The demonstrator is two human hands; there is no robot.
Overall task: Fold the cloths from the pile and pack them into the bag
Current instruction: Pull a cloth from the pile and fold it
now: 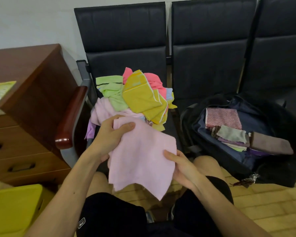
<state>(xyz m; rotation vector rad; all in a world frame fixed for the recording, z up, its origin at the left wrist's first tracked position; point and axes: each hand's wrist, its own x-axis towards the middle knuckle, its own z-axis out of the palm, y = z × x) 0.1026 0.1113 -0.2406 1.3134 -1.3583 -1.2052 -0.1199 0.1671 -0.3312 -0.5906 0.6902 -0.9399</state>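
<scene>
Left hand (pixel 113 132): thumb laid across the upper corner of a pale pink cloth (pixel 140 159), fingers curled beneath it, gripping.
Right hand (pixel 179 166): thumb on top of the cloth's right edge, fingers tucked under, pinching that edge.
Pale pink cloth: soft, terry-like, plain; held between both hands above the person's knees, in front of the seat; lower corner hangs free in a point.
Pile of cloths (pixel 135 98): loose heap on the left seat of the bench; light green, mustard yellow with white edging, coral pink, pale pink, lilac and light blue pieces, unfolded and overlapping.
Black backpack (pixel 272 168): lying open on the next seat to the right, navy lining showing. Inside: a folded pink patterned cloth (pixel 223 118) toward the back; nearer, a stack of folded cloths (pixel 232 137) in grey, purple and green; just beside it a brownish folded cloth (pixel 270 144).
Bench (pixel 208 53): row of black padded seats with high backs, grey metal frame, dark red wooden armrest (pixel 72 117) at the left end.
Wooden cabinet (pixel 29 103): reddish brown, with drawers, left of the bench.
Yellow box (pixel 12 209): lower left corner, on the floor.
Floor (pixel 263 202): yellowish tiles.
Wall (pixel 32 19): plain white.
</scene>
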